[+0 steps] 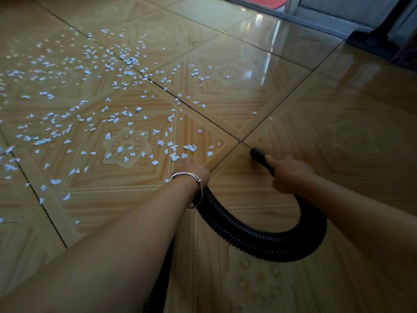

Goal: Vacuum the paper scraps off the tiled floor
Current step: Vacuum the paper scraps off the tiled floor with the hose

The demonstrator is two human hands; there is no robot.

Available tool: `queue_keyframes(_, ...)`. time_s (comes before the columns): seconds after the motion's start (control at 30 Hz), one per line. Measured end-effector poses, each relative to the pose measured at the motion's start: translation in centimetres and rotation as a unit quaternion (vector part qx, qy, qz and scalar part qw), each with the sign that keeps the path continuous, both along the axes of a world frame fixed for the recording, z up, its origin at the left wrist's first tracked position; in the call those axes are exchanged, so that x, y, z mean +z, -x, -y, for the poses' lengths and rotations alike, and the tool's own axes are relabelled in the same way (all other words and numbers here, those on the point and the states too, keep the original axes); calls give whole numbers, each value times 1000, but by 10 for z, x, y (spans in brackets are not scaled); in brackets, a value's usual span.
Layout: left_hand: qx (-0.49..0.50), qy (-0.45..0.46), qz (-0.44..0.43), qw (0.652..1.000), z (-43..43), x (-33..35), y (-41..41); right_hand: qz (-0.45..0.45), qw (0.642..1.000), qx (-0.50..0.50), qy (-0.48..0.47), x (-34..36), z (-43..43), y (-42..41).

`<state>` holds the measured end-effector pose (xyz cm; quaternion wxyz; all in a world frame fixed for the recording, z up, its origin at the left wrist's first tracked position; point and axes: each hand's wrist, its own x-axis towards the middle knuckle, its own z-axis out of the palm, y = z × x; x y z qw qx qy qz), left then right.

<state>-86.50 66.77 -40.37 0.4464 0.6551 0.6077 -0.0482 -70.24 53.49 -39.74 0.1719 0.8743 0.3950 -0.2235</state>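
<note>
Paper scraps point(190, 147) scattered left of nozzle point(258, 154). Right grip point(291, 175) wrapped round nozzle; left grip point(195, 173) state unclear, apparently foreshortened. Sweep nozzle leftward, mouth low over tiled floor point(338, 132).

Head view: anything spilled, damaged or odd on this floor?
Yes. White paper scraps are strewn over the tiles left of the nozzle, which the right hand grips. A crack seems to mark one tile near the top.

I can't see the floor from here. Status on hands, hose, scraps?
Right hand grips nozzle, tip low at grout line. Left hand above hose, hold unclear. Paper scraps scattered left of nozzle, none at tip. Nothing between.
</note>
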Motion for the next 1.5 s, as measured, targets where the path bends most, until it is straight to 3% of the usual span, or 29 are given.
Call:
queue_keyframes(0.1,-52,54,39,996,-7,10,2,10,1000,15,13,1,-17,4)
queue_keyframes(0.23,-3,229,123,966,-24,26,22,9,997,75,4,-7,-47,26)
queue_keyframes(0.3,-18,253,161,954,-36,26,37,31,996,83,9,-6,-54,34)
queue_keyframes(0.37,-128,197,146,961,-39,26,52,47,995,87,29,-3,-54,41)
queue_keyframes(0.43,-311,47,71,947,-39,24,62,52,992,96,61,3,-53,46)
queue_keyframes(0.53,-453,-206,-39,866,-41,17,70,71,987,112,95,9,-55,44)
queue_keyframes(0.6,-489,-273,-34,827,-46,8,73,91,982,130,102,11,-58,35)
queue_keyframes(0.77,-496,-133,-5,858,-38,-2,57,78,971,212,76,13,-52,8)
queue_keyframes(1.1,-497,-44,-142,855,-41,-4,-3,-23,917,399,-10,-17,-65,-8)
queue_keyframes(1.2,-439,4,-143,887,-44,-8,-11,-38,913,403,-40,-22,-70,-28)
queue_keyframes(1.37,-473,-54,-192,858,-40,20,-24,-24,943,328,-49,-12,-78,-63)
queue_keyframes(1.5,-510,-79,-219,828,-54,34,-24,9,939,339,-58,-7,-99,-54)
